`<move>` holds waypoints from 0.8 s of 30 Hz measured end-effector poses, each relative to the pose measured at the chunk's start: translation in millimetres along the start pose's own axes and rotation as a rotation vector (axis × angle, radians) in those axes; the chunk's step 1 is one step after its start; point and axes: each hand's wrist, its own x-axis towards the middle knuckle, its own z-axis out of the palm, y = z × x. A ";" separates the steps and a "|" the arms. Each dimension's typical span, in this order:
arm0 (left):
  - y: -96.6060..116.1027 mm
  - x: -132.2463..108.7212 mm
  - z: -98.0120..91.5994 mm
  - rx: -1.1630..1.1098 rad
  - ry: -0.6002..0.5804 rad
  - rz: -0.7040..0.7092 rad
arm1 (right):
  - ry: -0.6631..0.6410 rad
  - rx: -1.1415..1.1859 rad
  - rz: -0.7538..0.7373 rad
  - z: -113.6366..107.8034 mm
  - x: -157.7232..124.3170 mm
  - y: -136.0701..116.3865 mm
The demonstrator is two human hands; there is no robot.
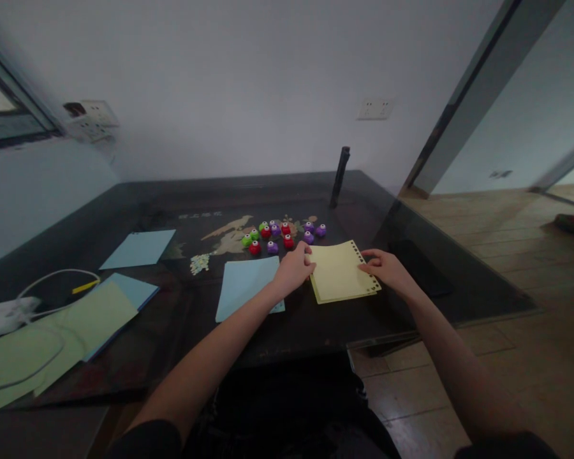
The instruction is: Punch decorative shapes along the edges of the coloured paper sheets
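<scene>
A small stack of pale yellow paper sheets (342,271), with punched holes along its right edge, lies in front of me, slightly fanned at the bottom. My left hand (294,269) pinches its upper left edge between thumb and fingers. At the holed right edge, my right hand (385,269) grips the paper with thumb and fingertips. Pale blue sheets (243,284) lie just to the left, partly under my left forearm. Beyond the hands sits a loose cluster of small red, green and purple toys with eye-like tops (287,241). Scattered tiny paper bits (199,264) lie farther left.
The dark glossy table (186,344) stands against a wall. A blue sheet (141,248), green sheets (90,319) and a white power strip (4,317) with a cable occupy the left. A black upright object (339,177) stands at the back; a dark flat object (421,268) lies right.
</scene>
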 end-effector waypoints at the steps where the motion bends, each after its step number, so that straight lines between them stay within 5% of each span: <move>1: 0.6 0.1 2.7 0.073 -0.011 0.006 | -0.008 -0.036 -0.003 -1.1 -0.3 2.9; 11: 7.7 -2.4 6.8 0.481 -0.068 0.011 | 0.046 -0.331 -0.054 4.4 1.3 3.3; 24: 2.6 -5.6 9.7 0.559 -0.082 0.035 | 0.101 -0.513 -0.077 11.5 3.5 6.2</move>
